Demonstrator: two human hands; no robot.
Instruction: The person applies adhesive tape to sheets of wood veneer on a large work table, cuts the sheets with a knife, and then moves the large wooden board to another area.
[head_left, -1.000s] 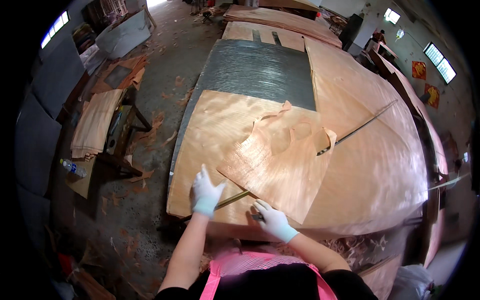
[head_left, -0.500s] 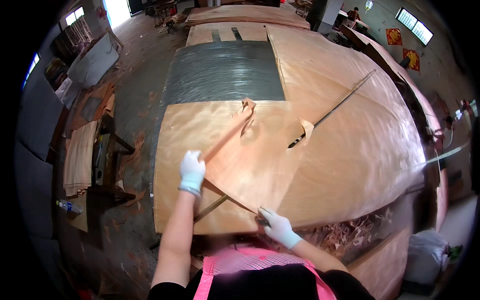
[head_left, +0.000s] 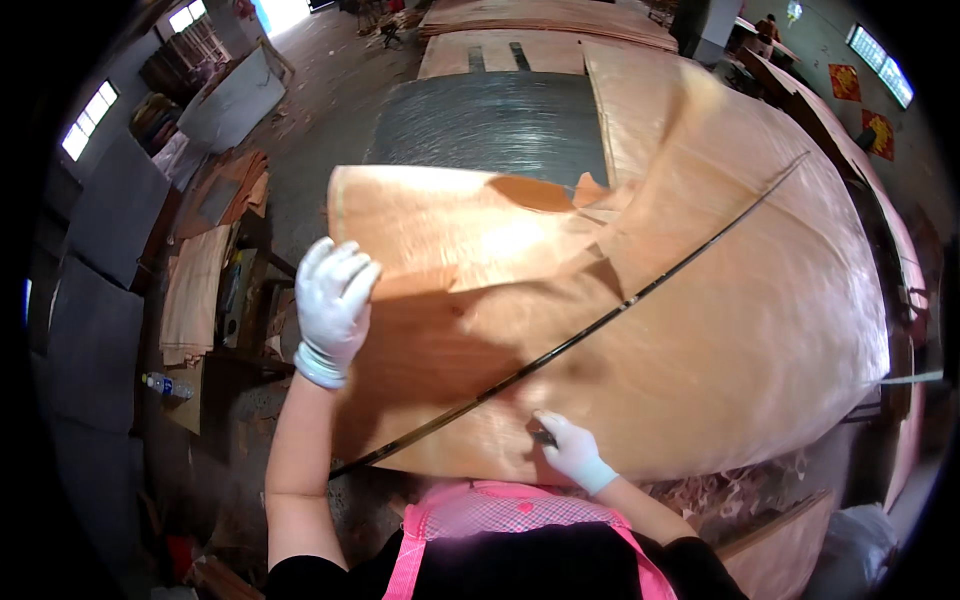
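My left hand (head_left: pixel 333 312), in a white glove, is raised at the left with its fingers curled at the edge of a thin wood veneer piece (head_left: pixel 430 225). That piece stands lifted and bent, its far edge blurred, and throws a shadow on the large veneer sheet (head_left: pixel 740 330) below. In my right hand (head_left: pixel 575 450), also gloved, is a small dark tool, perhaps a knife (head_left: pixel 543 438), close above the sheet's near edge. A long thin dark rod (head_left: pixel 560 350) lies diagonally across the sheet, passing between my hands.
Beyond the veneer is a dark shiny panel (head_left: pixel 490 120), with a veneer stack (head_left: pixel 550 22) farther back. On the left a low stand holds veneer pieces (head_left: pixel 195 295), near a plastic bottle (head_left: pixel 167 385). Scraps (head_left: pixel 735 495) lie below the near right edge.
My left hand has moved left and lifted the veneer piece, which has swung up off the sheet. The rod's near part is now uncovered. My right hand stays near the front edge.
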